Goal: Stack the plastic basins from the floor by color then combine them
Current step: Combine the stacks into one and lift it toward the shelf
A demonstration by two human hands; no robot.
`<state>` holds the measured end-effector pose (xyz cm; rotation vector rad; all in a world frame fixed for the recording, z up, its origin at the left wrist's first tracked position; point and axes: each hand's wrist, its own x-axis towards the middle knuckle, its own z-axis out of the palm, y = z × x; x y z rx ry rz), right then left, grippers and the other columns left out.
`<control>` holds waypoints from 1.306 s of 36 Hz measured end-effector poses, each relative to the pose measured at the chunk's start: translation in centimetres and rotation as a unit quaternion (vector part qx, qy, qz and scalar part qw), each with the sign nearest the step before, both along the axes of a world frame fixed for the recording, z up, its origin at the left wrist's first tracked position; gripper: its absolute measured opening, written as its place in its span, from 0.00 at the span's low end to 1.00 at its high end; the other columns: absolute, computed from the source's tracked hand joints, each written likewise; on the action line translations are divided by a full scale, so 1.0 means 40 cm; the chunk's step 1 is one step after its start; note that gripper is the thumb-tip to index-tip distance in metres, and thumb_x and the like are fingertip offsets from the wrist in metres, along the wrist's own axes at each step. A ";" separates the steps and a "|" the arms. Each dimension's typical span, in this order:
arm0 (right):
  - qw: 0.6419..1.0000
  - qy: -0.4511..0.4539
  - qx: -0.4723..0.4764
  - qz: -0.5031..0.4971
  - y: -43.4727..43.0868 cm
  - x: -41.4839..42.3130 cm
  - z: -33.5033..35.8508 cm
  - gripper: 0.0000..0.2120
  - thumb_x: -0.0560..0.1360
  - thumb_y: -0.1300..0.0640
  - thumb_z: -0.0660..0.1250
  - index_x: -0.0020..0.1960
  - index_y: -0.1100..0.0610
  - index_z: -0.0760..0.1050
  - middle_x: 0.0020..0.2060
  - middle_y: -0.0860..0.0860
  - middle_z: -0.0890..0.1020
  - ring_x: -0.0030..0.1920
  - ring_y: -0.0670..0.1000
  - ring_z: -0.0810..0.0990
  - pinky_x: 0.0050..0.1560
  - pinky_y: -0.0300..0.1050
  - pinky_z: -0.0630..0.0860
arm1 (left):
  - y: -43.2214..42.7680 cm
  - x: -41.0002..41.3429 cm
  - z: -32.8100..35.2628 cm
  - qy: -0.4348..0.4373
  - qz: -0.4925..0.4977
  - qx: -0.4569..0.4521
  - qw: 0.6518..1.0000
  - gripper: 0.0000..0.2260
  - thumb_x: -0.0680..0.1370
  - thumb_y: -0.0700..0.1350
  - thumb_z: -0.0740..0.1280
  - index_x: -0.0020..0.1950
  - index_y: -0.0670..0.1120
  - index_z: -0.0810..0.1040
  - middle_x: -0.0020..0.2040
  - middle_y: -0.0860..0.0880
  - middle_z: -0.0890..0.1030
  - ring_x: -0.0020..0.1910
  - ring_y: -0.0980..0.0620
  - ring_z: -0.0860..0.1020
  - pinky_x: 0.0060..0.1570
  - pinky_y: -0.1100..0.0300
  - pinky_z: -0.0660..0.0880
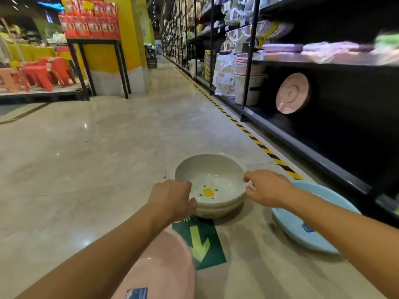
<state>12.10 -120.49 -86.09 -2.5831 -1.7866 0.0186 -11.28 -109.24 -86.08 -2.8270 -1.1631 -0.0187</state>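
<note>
A stack of cream-white plastic basins (207,169) stands on the floor straight ahead, and the top one has a yellow and green print inside. My left hand (172,196) grips the stack's near left rim. My right hand (266,187) holds the right rim, thumb and fingers pinched on it. A pink basin (164,266) lies on the floor below my left forearm, with a blue label on it. A light blue basin (302,219) sits at the right, partly hidden by my right forearm.
A green floor sticker with a yellow arrow (200,242) lies between the basins. Black shelving (323,130) with a pink basin (292,92) and stacked tubs runs along the right, edged by yellow-black tape (254,139). Red stools (43,72) and a yellow pillar (108,50) stand far left.
</note>
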 end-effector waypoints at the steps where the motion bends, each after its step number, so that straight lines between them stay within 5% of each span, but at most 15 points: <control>1: 1.000 -0.001 0.002 -0.007 -0.021 0.038 -0.003 0.17 0.80 0.47 0.57 0.66 0.50 0.71 0.58 0.51 0.79 0.55 0.56 0.78 0.48 0.50 0.74 | -0.015 0.036 -0.002 0.003 -0.004 -0.003 1.000 0.19 0.78 0.59 0.58 0.62 0.49 0.75 0.55 0.48 0.80 0.54 0.45 0.79 0.48 0.53 0.74; 11: 0.994 0.008 -0.014 -0.104 -0.280 0.404 -0.052 0.18 0.80 0.47 0.58 0.68 0.49 0.71 0.63 0.52 0.78 0.59 0.58 0.78 0.53 0.52 0.75 | -0.153 0.418 -0.044 0.007 -0.055 -0.025 0.998 0.22 0.78 0.60 0.56 0.65 0.50 0.74 0.59 0.47 0.80 0.57 0.44 0.78 0.54 0.50 0.75; 17: 0.987 0.006 -0.032 -0.157 -0.383 0.593 -0.117 0.18 0.79 0.45 0.59 0.66 0.49 0.72 0.62 0.51 0.79 0.59 0.57 0.78 0.53 0.55 0.78 | -0.209 0.618 -0.104 0.004 -0.066 -0.063 0.996 0.15 0.78 0.56 0.59 0.57 0.47 0.73 0.55 0.44 0.80 0.51 0.41 0.78 0.45 0.53 0.70; 22: 0.983 0.010 -0.048 -0.178 -0.416 0.713 -0.178 0.19 0.79 0.45 0.59 0.68 0.49 0.70 0.64 0.51 0.78 0.60 0.57 0.78 0.54 0.54 0.78 | -0.209 0.740 -0.171 -0.001 -0.037 -0.106 0.994 0.21 0.78 0.56 0.60 0.68 0.48 0.70 0.60 0.45 0.80 0.56 0.41 0.78 0.53 0.50 0.75; 30: 0.975 0.043 -0.054 -0.211 -0.440 0.853 -0.308 0.09 0.80 0.47 0.60 0.54 0.51 0.65 0.46 0.51 0.75 0.44 0.55 0.75 0.40 0.49 0.72 | -0.199 0.832 -0.312 0.005 -0.010 -0.120 0.993 0.23 0.79 0.57 0.59 0.70 0.48 0.64 0.59 0.43 0.80 0.55 0.39 0.79 0.51 0.48 0.76; 36: 0.968 0.107 -0.050 -0.220 -0.453 0.901 -0.408 0.26 0.81 0.45 0.59 0.77 0.49 0.59 0.54 0.52 0.78 0.46 0.54 0.77 0.43 0.50 0.78 | -0.206 0.848 -0.420 -0.001 0.017 -0.168 0.986 0.25 0.78 0.59 0.59 0.72 0.54 0.58 0.60 0.43 0.80 0.53 0.37 0.80 0.53 0.45 0.77; 39: 0.965 0.118 -0.057 -0.226 -0.453 0.910 -0.447 0.28 0.82 0.43 0.57 0.79 0.47 0.53 0.54 0.53 0.78 0.44 0.54 0.78 0.38 0.50 0.78 | -0.211 0.854 -0.458 -0.027 0.033 -0.208 0.977 0.29 0.78 0.58 0.61 0.76 0.53 0.56 0.63 0.42 0.79 0.57 0.37 0.79 0.55 0.46 0.76; 42: 0.959 0.144 -0.053 -0.237 -0.447 0.918 -0.477 0.30 0.82 0.43 0.57 0.80 0.46 0.50 0.58 0.55 0.79 0.46 0.55 0.79 0.46 0.53 0.81 | -0.219 0.847 -0.481 -0.044 0.044 -0.230 0.971 0.30 0.79 0.53 0.63 0.78 0.48 0.55 0.67 0.40 0.76 0.61 0.36 0.77 0.57 0.48 0.74; 47: 0.949 0.182 -0.012 -0.258 -0.447 0.918 -0.505 0.29 0.81 0.50 0.61 0.79 0.51 0.56 0.59 0.61 0.80 0.54 0.64 0.79 0.52 0.58 0.79 | -0.227 0.830 -0.496 -0.099 0.048 -0.276 0.955 0.26 0.79 0.48 0.64 0.76 0.46 0.61 0.59 0.43 0.80 0.52 0.43 0.79 0.51 0.52 0.75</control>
